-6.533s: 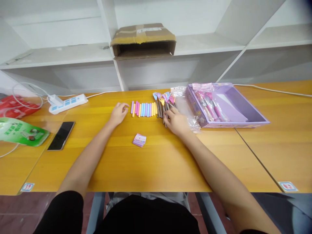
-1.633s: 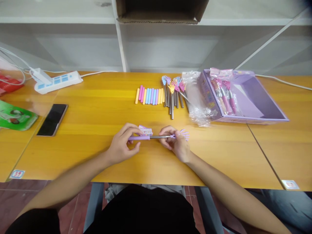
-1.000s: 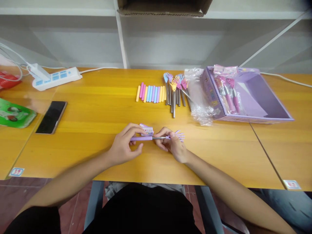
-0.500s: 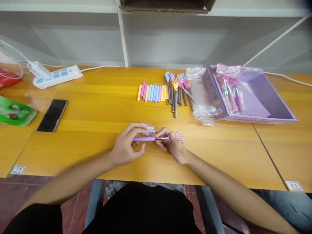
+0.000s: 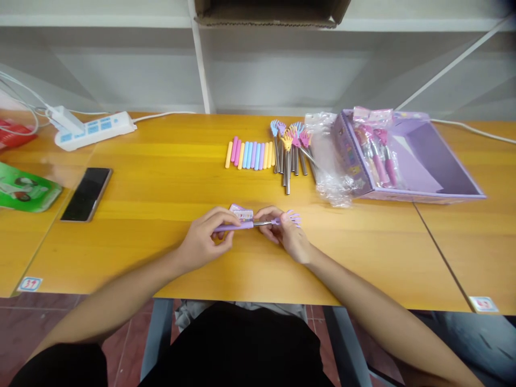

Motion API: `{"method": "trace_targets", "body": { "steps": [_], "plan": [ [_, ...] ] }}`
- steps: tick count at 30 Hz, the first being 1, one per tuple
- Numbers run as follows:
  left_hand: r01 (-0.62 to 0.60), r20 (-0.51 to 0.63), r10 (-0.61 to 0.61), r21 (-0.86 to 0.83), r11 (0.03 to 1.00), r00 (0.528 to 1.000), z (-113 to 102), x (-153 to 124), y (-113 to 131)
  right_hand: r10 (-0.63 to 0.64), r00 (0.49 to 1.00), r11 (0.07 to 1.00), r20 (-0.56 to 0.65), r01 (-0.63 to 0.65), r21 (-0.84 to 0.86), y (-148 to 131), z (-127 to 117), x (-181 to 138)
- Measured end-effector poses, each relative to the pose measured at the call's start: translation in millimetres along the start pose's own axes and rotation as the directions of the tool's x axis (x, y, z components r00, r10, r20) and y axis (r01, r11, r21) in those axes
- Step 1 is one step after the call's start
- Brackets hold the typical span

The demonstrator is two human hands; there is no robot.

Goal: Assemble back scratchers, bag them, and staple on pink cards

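Left hand point(image 5: 206, 239) has a purple scratcher point(image 5: 244, 226) by its left end, right hand point(image 5: 291, 235) kinda pinches the right end, little card stack point(image 5: 244, 214) just on the far side.

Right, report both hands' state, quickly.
Left hand: closed, holding the purple handle.
Right hand: closed, holding the purple hand-shaped head near its base.

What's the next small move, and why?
Probably have the left hand push the purple cylindrical sleeve gently along the silver metal rod, since bare rod shows between it and the purple hand-shaped head, which the right hand holds steadily enough to push against.
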State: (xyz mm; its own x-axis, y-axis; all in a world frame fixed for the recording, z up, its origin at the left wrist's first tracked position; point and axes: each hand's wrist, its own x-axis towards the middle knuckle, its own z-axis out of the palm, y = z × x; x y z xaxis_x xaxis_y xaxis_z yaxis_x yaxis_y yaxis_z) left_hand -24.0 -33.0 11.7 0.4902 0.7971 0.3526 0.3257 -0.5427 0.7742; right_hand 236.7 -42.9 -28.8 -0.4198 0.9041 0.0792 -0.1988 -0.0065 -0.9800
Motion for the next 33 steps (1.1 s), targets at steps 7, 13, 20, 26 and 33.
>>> {"method": "trace_targets", "body": {
  "steps": [7, 13, 20, 26, 33],
  "plan": [
    [0.015, -0.084, -0.015, -0.001, 1.000, 0.996, -7.5, 5.9, -1.4, -0.016, 0.999, 0.970, -0.041, 0.006, -0.243, -9.1, -7.8, 4.7],
    [0.036, -0.146, -0.032, 0.028, 0.999, 0.989, -14.6, 10.2, -3.5, -0.215, 0.937, 0.867, -0.277, 0.053, -0.495, -8.4, -28.7, 9.0],
    [0.022, -0.010, -0.021, 0.121, 0.992, 1.000, -15.5, 9.5, -12.2, -0.370, 0.925, 0.362, 0.083, 0.226, -0.904, -17.0, -34.0, 5.7],
    [-0.102, 0.189, 0.012, 0.475, 0.874, 0.982, -14.3, 11.0, -13.7, -0.313, 0.919, -0.062, 0.241, 0.233, -0.970, -30.7, -29.9, 6.4],
    [-0.176, 0.283, -0.053, 0.720, 0.672, 0.958, -8.2, 12.8, 20.5, -0.241, 0.890, -0.307, 0.387, 0.308, -0.900, -49.3, -21.8, -1.9]
  ]
}}
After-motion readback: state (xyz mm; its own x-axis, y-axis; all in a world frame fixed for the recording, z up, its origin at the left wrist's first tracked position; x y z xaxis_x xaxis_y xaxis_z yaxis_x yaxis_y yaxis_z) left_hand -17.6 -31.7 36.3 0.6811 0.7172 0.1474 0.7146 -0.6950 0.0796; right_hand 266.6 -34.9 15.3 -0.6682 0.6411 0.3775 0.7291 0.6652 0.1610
